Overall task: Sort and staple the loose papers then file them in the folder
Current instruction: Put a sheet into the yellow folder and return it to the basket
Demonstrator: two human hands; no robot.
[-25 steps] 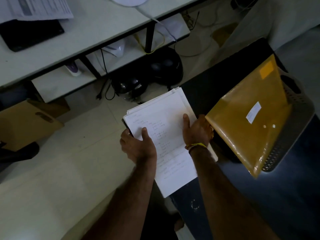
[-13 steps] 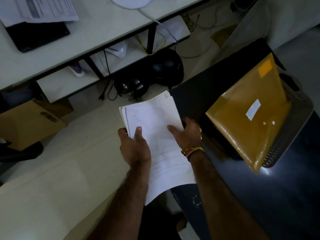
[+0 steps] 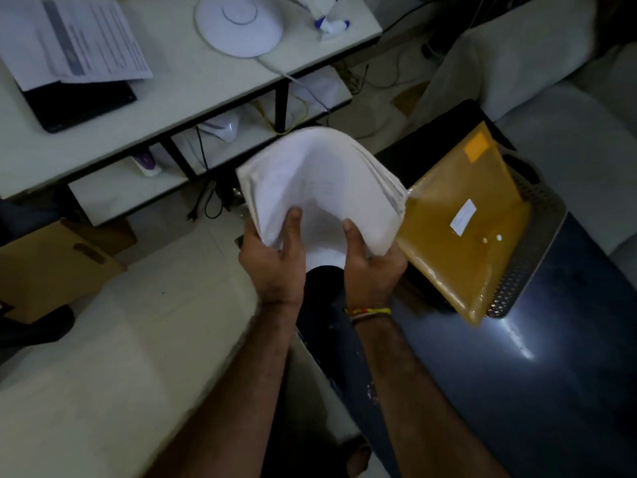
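Pale floor tiles [image 3: 103, 357] fill the dim lower left of the scene, with open ground spreading left of the stack of papers [image 3: 320, 188] that the person holds up over their own lap. Beyond the stack stands a white desk [image 3: 193, 98] with a lower shelf; its near edge runs diagonally just above the papers' top curl, leaving only a narrow gap there. On the desk, up and left of the papers, lie printed sheets [image 3: 76, 39] over a black laptop [image 3: 79, 105], and a white round device [image 3: 239, 24] sits straight above the stack. A cardboard box [image 3: 51, 267] rests on the floor well to the left of the papers.

Right of the stack, almost touching its fanned edge, a yellow folder [image 3: 462, 229] leans on a perforated grey basket [image 3: 531, 257], which sits on a dark glossy surface [image 3: 551, 374]. That side is crowded; the left side is free.

Both forearms reach up from the bottom of the frame. The left hand [image 3: 272, 263] grips the stack's lower left corner, thumb laid on the front sheet and fingers hidden behind. The right hand [image 3: 374, 267], with a coloured thread band [image 3: 367, 311] on the wrist, grips the lower right corner in the same way, thumb on top. The papers bow upward between them, the right edge splayed into separate sheets.
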